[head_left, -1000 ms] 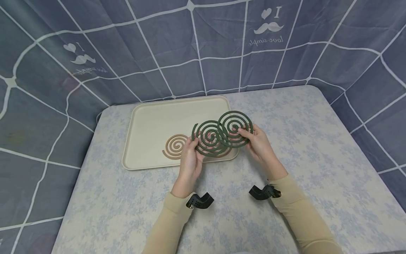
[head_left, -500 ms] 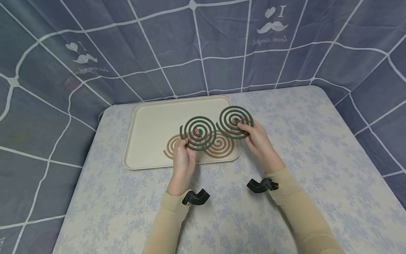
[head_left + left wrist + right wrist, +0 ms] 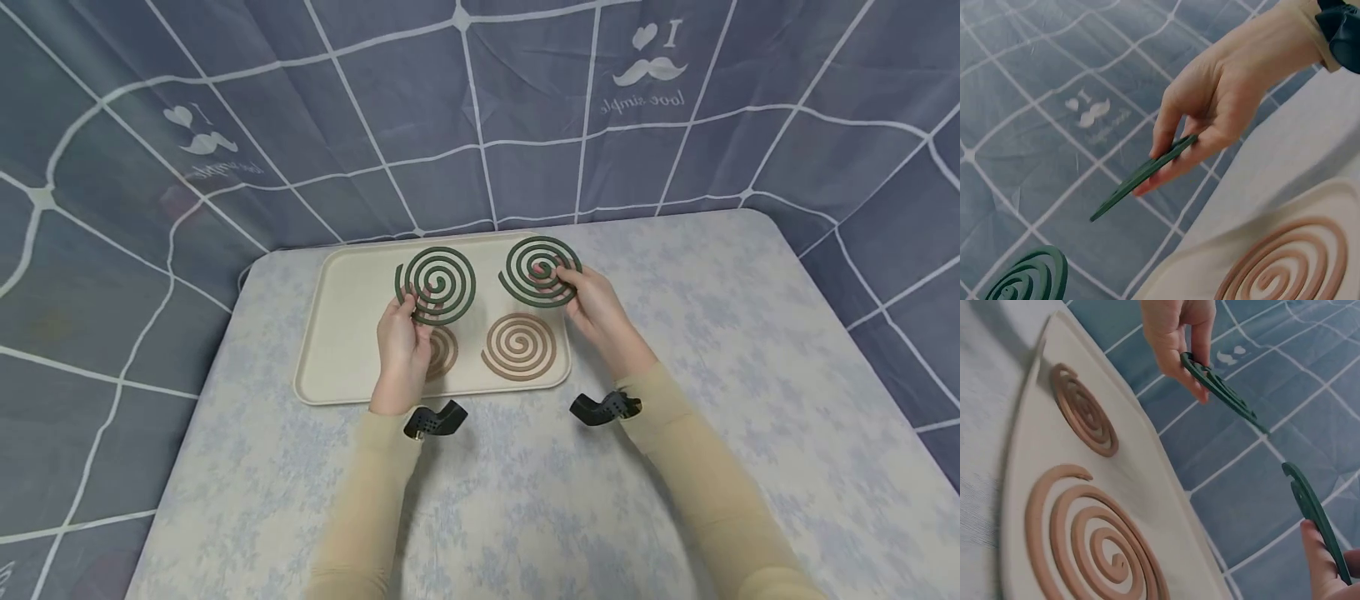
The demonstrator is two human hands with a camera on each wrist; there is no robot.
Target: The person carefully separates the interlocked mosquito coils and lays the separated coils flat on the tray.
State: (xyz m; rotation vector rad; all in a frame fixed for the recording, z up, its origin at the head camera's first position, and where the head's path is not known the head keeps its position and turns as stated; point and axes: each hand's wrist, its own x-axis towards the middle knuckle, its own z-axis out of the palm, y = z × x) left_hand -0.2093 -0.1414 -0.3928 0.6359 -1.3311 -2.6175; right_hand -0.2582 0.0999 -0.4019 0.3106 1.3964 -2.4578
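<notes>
My left hand (image 3: 400, 346) pinches a green mosquito coil (image 3: 438, 286) by its near-left edge, thumb on top and fingers beneath. The coil hangs tilted in the air over the tray (image 3: 352, 317), seen nearly edge-on in the left wrist view. A second green mosquito coil (image 3: 542, 268) is pinched between thumb and fingers of my right hand (image 3: 596, 308), raised over the tray's right end. The green coils are apart. Two brown mosquito coils lie flat on the tray: one at the right (image 3: 1110, 550), the other (image 3: 1082, 409) partly hidden behind my left hand in the head view.
The cream tray has a low raised rim and lies on a table with a blue-and-white floral cloth (image 3: 510, 500). Behind the table hangs a blue-grey curtain (image 3: 420, 108) with white grid lines. Black wrist cameras (image 3: 435, 419) sit on both sleeves.
The green coils overlapped a second ago and now are separate. My left hand has moved left and away from me with its coil, uncovering the right brown coil. My right hand rose slightly.
</notes>
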